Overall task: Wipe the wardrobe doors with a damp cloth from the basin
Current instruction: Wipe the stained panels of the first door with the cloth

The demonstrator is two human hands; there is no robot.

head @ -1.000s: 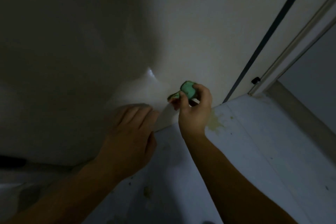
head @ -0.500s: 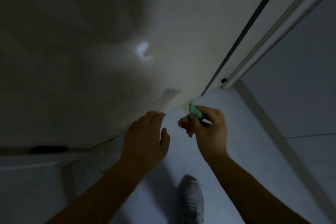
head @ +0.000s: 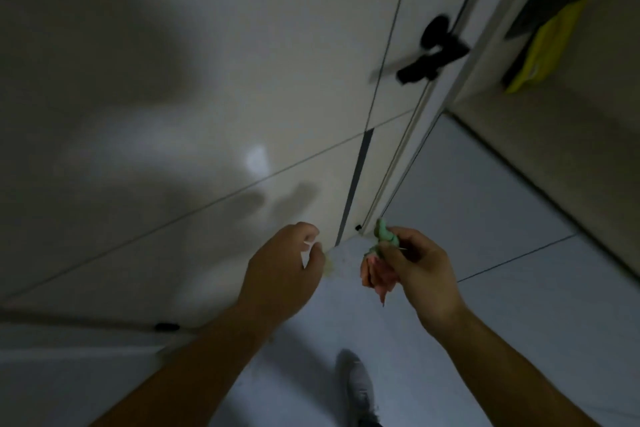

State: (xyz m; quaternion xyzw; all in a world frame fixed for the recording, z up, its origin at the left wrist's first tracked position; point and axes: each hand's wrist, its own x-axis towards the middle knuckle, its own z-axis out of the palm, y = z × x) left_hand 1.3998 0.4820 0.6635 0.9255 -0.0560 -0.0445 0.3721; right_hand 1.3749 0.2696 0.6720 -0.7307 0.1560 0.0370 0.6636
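Pale wardrobe doors (head: 207, 114) fill the far left above a tiled floor (head: 485, 253). Left grip (head: 280, 267), near centre, has its fingers loosely curled and holds nothing. Right grip (head: 415, 270), just to its right, pinches a bunched green-and-pink cloth (head: 382, 236) near the doors' lower right corner.

Head view, downward, near wardrobe doors (head: 242, 80)

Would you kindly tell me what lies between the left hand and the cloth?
In the head view, only floor with a yellowish stain lies between the left hand and the cloth, which the right hand holds.
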